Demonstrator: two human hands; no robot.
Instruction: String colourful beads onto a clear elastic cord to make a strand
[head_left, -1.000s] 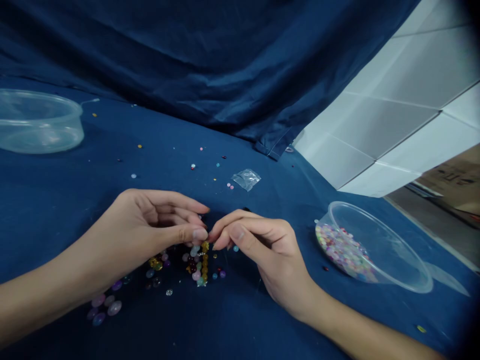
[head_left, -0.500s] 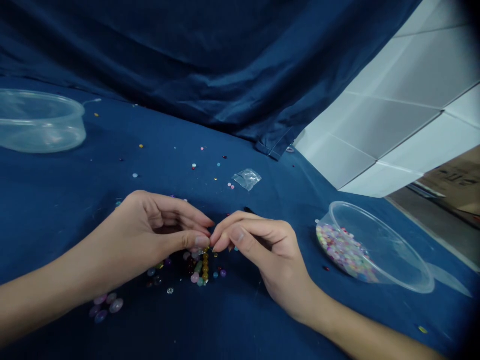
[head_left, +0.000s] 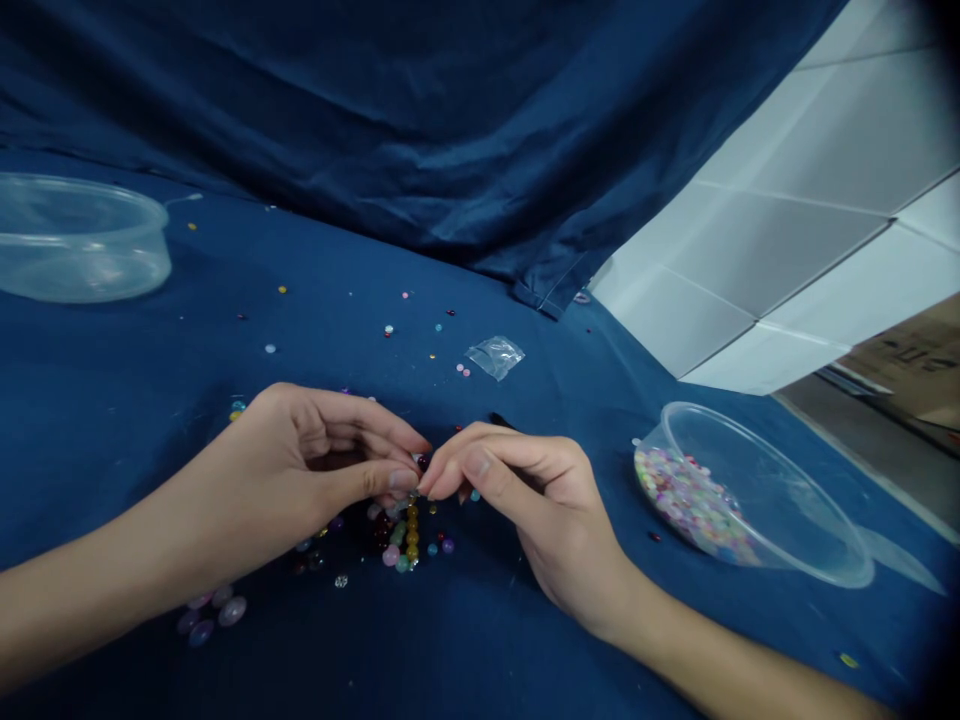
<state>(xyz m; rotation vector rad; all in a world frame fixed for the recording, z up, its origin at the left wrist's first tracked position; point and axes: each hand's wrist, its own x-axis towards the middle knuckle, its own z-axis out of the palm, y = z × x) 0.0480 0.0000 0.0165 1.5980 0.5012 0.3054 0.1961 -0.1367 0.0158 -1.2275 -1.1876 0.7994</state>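
The left hand (head_left: 289, 460) reaches in with its thumb and fingers drawn together, and the right hand (head_left: 532, 490) meets it, index finger bent and thumb folded in. Their fingertips touch or nearly touch; what lies between them is mostly hidden, so I cannot tell whether either hand grips anything. A dark red bead (head_left: 423, 463) shows at the fingertips. Just below is a row of amber beads (head_left: 412, 530), its upper end covered by the fingers; I cannot make out a thread.

Beside the row, dark red beads (head_left: 382, 528) merge into shadow, with a pink bead (head_left: 391, 555) near its lower end. A purple bead (head_left: 448, 546) lies to the right, and a clear bead (head_left: 341, 581) lower left. The left hand and forearm cover part of the scatter, including some of the larger beads (head_left: 233, 610) below the wrist. Behind the right hand pokes a dark object (head_left: 501, 422), too concealed to name.

Farther out, a small clear bag (head_left: 496, 357) lies crumpled on the blue cloth (head_left: 562, 620). The right-hand tub (head_left: 873, 572) is tilted, with blurred multicoloured beads (head_left: 694, 505) gathered at its left side. The left-hand tub (head_left: 90, 240) is cut off by the picture edge. Beyond are a dark blue drape (head_left: 375, 100), pale tiles (head_left: 750, 230) and a cropped cardboard box (head_left: 915, 350) with unreadable marks.
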